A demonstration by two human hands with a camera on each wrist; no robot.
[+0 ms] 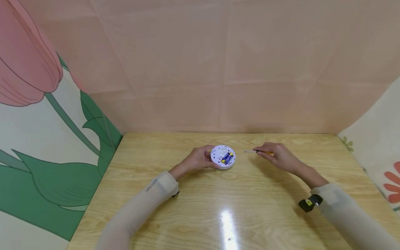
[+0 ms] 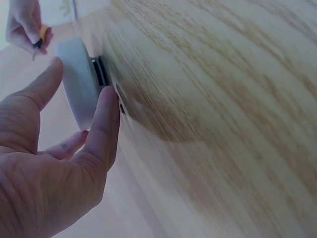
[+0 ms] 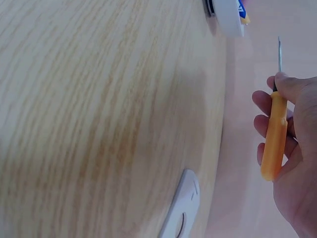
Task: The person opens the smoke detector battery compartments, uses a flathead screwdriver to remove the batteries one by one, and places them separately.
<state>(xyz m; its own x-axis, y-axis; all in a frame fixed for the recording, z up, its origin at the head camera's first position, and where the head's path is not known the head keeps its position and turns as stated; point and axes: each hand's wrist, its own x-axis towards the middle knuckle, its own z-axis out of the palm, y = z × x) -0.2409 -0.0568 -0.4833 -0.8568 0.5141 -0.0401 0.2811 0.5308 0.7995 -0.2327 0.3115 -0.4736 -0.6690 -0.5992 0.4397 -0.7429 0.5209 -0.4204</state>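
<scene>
1. The left hand [image 1: 197,158] pinches a round white device [image 1: 218,155] by its rim, the thumb set against one side and fingers against the other. The right hand [image 1: 282,158] curls round the handle of a screwdriver [image 3: 274,141], the thumb pressed near the shaft.
2. The device is at the left fingertips over the table [image 1: 156,208], its marked face turned up; a dark part [image 2: 100,71] shows on its underside. I cannot tell whether that part bears on the wood. The screwdriver's tip points toward the device, near but apart from it.
3. As I judge it, the work is partway: the blue-and-yellow batteries [image 1: 228,158] sit exposed in the device's face with no cover over them. What seems left is the screwdriver's work on the device; at this moment the tip touches nothing.
4. Beyond the hands, a flat white piece with a slot [image 3: 185,206] lies on the table in the right wrist view, its lower end cut off by the frame.
5. Counted: two hands, one device, one screwdriver, one slotted piece; the batteries look like two side by side, too small to be certain.
</scene>
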